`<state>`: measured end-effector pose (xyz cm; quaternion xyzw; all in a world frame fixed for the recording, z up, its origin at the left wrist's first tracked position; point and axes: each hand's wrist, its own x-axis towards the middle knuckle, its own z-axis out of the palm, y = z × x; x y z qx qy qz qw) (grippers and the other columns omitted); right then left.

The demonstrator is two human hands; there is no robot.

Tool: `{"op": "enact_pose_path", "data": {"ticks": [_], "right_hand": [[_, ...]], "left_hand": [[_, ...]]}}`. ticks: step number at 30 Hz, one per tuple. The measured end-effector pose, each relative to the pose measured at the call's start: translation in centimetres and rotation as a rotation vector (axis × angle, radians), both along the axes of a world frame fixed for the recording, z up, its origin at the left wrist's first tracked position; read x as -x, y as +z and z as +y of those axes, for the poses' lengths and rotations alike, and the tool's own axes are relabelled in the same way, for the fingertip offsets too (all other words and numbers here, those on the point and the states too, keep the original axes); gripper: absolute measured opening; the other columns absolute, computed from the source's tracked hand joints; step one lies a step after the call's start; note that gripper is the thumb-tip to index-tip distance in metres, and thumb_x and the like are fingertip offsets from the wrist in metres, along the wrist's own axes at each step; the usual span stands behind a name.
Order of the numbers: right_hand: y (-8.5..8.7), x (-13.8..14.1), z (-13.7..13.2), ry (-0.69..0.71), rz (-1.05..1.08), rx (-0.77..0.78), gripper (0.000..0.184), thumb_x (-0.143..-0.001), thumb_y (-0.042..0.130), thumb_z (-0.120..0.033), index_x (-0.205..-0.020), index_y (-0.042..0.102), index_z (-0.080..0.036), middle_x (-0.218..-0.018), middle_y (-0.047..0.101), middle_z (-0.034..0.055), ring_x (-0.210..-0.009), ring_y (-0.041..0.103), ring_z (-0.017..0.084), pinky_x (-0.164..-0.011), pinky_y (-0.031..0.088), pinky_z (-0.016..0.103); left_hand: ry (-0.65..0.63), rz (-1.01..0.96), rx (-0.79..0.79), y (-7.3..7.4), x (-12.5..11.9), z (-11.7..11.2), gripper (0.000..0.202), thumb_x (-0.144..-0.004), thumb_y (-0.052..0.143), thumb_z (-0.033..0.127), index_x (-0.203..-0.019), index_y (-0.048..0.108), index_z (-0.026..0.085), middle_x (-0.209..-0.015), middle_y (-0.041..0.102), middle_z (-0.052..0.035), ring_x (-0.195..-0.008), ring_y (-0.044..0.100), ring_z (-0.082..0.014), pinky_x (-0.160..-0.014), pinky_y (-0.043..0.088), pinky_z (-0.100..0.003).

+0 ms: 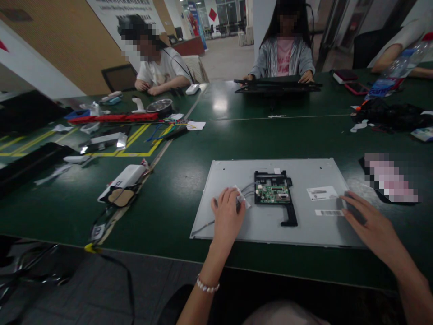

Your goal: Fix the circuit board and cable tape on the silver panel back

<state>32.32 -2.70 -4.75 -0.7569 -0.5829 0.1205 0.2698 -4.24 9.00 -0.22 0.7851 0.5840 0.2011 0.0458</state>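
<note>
A grey metal-backed display panel (233, 176) lies flat on the table, back side up. On its middle sits a black plastic bracket (289, 214) holding a green circuit board (274, 193), with grey cables (249, 189) leading left from it. My left hand (228, 207) is over these cables, fingers curled down beside a whitish piece of film or tape (244, 198); what lies under the fingers is hidden. My right hand (367, 221) rests at the panel's right edge, fingers stretched out, close to two white labels (322, 193).
A white power strip (126, 178) with a black cord lies to the left. Beyond are a metal bowl (159, 106), loose wires (169, 131) and a plastic bottle (389, 79). A phone-like slab (367, 174) lies right. Across the table, a person holds a black panel (277, 85).
</note>
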Motion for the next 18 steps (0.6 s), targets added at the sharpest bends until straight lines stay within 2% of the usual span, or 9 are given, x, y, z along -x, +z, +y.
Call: {"op": "enact_pose_path", "data": {"ticks": [4, 9, 12, 15, 18], "right_hand": [[-0.06, 0.02, 0.09, 0.001, 0.004, -0.001, 0.048, -0.092, 0.043, -0.052, -0.128, 0.057, -0.024, -0.148, 0.049, 0.0089, -0.133, 0.047, 0.031, -0.107, 0.043, 0.049], [-0.16, -0.07, 0.17, 0.008, -0.013, 0.008, 0.049, -0.092, 0.043, -0.052, -0.128, 0.057, -0.023, -0.147, 0.049, 0.0095, -0.133, 0.048, 0.032, -0.108, 0.041, 0.051], [0.1, -0.09, 0.1, 0.0, 0.014, 0.031, 0.048, -0.092, 0.043, -0.052, -0.129, 0.058, -0.025, -0.148, 0.049, 0.0079, -0.133, 0.047, 0.032, -0.1, 0.049, 0.049], [0.47, -0.27, -0.02, -0.017, 0.058, 0.06, 0.047, -0.091, 0.044, -0.052, -0.128, 0.059, -0.027, -0.148, 0.048, 0.006, -0.133, 0.047, 0.031, -0.09, 0.055, 0.045], [0.7, -0.68, -0.12, -0.015, 0.099, 0.053, 0.046, -0.09, 0.046, -0.052, -0.127, 0.06, -0.027, -0.147, 0.05, 0.0056, -0.132, 0.048, 0.031, -0.101, 0.048, 0.049]], "left_hand": [[0.012, 0.023, 0.011, 0.15, 0.07, -0.14, 0.022, -0.091, 0.055, 0.021, -0.112, 0.057, 0.024, -0.131, 0.062, -0.0098, -0.133, 0.046, -0.0308, -0.108, 0.023, -0.069], [0.012, 0.046, 0.027, 0.0, 0.26, -0.36, 0.026, -0.092, 0.054, 0.023, -0.118, 0.057, 0.025, -0.134, 0.061, -0.0104, -0.137, 0.043, -0.0316, -0.109, 0.019, -0.072], [0.009, 0.035, 0.039, -0.26, 0.39, -0.37, 0.031, -0.092, 0.054, 0.024, -0.123, 0.054, 0.024, -0.133, 0.062, -0.012, -0.137, 0.043, -0.0329, -0.107, 0.02, -0.074], [-0.005, 0.006, 0.04, -0.39, 0.46, -0.34, 0.03, -0.091, 0.055, 0.023, -0.121, 0.055, 0.024, -0.134, 0.061, -0.0133, -0.137, 0.042, -0.0341, -0.107, 0.02, -0.075], [-0.023, -0.027, 0.04, -0.39, 0.51, -0.33, 0.025, -0.09, 0.057, 0.022, -0.115, 0.056, 0.023, -0.136, 0.059, -0.0139, -0.138, 0.041, -0.0357, -0.105, 0.021, -0.076]]}}
